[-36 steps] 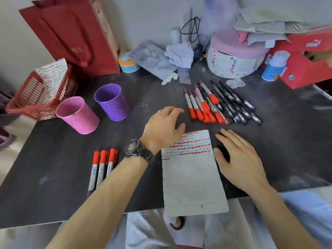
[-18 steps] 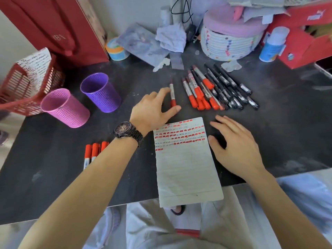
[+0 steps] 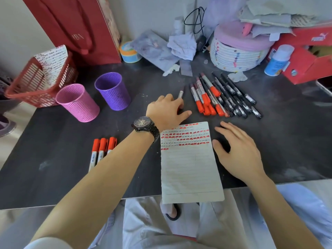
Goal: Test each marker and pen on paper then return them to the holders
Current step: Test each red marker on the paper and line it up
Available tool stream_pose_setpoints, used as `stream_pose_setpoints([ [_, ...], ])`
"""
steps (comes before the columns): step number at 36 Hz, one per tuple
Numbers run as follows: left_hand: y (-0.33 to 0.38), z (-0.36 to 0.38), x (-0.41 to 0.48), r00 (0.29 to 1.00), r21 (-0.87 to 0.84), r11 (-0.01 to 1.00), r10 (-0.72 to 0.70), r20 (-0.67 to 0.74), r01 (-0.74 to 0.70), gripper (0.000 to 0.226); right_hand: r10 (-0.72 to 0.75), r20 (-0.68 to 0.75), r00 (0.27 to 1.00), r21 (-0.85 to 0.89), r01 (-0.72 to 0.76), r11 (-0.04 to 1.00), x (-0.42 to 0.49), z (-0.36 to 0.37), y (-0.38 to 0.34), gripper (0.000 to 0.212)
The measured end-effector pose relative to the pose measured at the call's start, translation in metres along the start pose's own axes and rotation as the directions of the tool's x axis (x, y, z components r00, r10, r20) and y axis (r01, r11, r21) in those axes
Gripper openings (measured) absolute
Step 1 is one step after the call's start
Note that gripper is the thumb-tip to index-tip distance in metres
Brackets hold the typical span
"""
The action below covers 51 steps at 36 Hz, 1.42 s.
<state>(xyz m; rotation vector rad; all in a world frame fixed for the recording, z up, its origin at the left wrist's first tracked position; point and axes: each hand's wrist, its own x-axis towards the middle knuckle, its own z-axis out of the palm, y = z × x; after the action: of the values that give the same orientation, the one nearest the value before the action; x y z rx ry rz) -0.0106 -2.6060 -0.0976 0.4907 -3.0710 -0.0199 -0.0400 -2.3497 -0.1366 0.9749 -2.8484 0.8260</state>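
With only the head view to go on: left hand has its fingers curled round one marker, plucked from the untested pile, barrel end poking out toward 12 o'clock past the knuckles; cap end is hidden in the palm, so cap colour can't be confirmed now. Right hand rests flat and relaxed, fingers straight, holding nothing, on the dark tabletop at 3 o'clock of the paper, likely parked there to pin the sheet or take the marker for uncapping. Paper sits dead centre, near edge overhanging the table, top lines already filled with red test marks, lower lines blank, so room is left. Untested pile of red-capped markers and black pens lies at 1 o'clock of the paper, within short reach. Three red-capped markers lie at 9 o'clock, apart from the pile, probably the tested batch awaiting return. Pink holder and purple holder stand at 10 o'clock, apparently empty. Versus half a second back: the marker was lying under the left fingertips beside the pile, now it is lifted into the grip and tilted up; the right hand has barely shifted.
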Motion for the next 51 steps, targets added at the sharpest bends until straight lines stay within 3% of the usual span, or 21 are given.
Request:
stream_pose_setpoints([
  [4, -0.009, -0.005, -0.003, 0.996, -0.059, 0.996, -0.070, 0.050, 0.073, 0.015, -0.003, -0.008, 1.000, 0.011, 0.003, 1.000, 0.000, 0.001, 0.002, 0.042],
  [9, -0.025, -0.012, -0.016, 0.979, -0.179, 0.963, -0.194, 0.057, 0.201, 0.017, -0.001, -0.005, 1.000, 0.018, 0.001, 1.000, 0.000, 0.002, 0.002, 0.042],
  [13, -0.040, -0.018, -0.035, 0.951, -0.442, 0.846, -0.305, 0.059, 0.299, 0.021, 0.003, -0.030, 1.000, 0.068, -0.001, 0.998, -0.002, 0.000, 0.001, 0.044],
  [16, -0.044, -0.020, -0.061, 0.928, -0.686, 0.672, -0.372, 0.012, 0.278, 0.020, -0.113, -0.044, 0.993, 0.107, 0.117, 0.987, -0.004, -0.004, 0.001, 0.048],
  [21, -0.035, -0.024, -0.119, 0.850, -0.941, 0.277, -0.527, 0.019, 0.193, 0.024, -0.210, 0.074, 0.975, -0.056, 0.214, 0.975, -0.008, -0.002, 0.000, 0.056],
  [27, -0.013, -0.014, -0.186, 0.815, -0.991, -0.030, -0.566, 0.122, 0.128, 0.032, -0.223, 0.123, 0.967, -0.066, 0.232, 0.970, -0.007, -0.004, 0.004, 0.052],
  [31, 0.002, -0.004, -0.218, 0.838, -0.969, -0.193, -0.493, 0.234, 0.157, 0.037, -0.211, 0.090, 0.973, 0.000, 0.212, 0.977, -0.007, -0.008, 0.001, 0.050],
  [35, 0.017, -0.003, -0.238, 0.863, -0.957, -0.203, -0.422, 0.278, 0.209, 0.041, -0.145, -0.100, 0.984, 0.289, 0.168, 0.943, -0.012, -0.012, -0.012, 0.032],
  [38, 0.026, -0.006, -0.246, 0.868, -0.943, -0.205, -0.378, 0.322, 0.261, 0.044, 0.035, -0.159, 0.987, 0.576, 0.063, 0.815, -0.030, -0.018, -0.042, 0.025],
  [40, 0.031, -0.009, -0.248, 0.869, -0.934, -0.218, -0.356, 0.345, 0.282, 0.047, 0.092, -0.081, 0.992, 0.736, -0.003, 0.677, -0.041, -0.019, -0.064, 0.030],
  [43, 0.036, -0.016, -0.248, 0.873, -0.931, -0.203, -0.333, 0.357, 0.303, 0.049, 0.099, 0.155, 0.983, 0.848, -0.184, 0.497, -0.051, -0.019, -0.093, 0.042],
  [46, 0.038, -0.021, -0.249, 0.881, -0.932, -0.148, -0.305, 0.362, 0.332, 0.051, 0.017, 0.291, 0.957, 0.820, -0.259, 0.511, -0.058, -0.015, -0.111, 0.032],
  [48, 0.039, -0.023, -0.251, 0.892, -0.931, -0.116, -0.266, 0.365, 0.346, 0.052, 0.018, 0.368, 0.930, 0.801, -0.327, 0.502, -0.063, -0.013, -0.119, 0.040],
  [51, 0.040, -0.025, -0.253, 0.897, -0.922, -0.091, -0.211, 0.387, 0.377, 0.052, 0.060, 0.388, 0.920, 0.780, -0.362, 0.510, -0.070, -0.013, -0.126, 0.033],
])
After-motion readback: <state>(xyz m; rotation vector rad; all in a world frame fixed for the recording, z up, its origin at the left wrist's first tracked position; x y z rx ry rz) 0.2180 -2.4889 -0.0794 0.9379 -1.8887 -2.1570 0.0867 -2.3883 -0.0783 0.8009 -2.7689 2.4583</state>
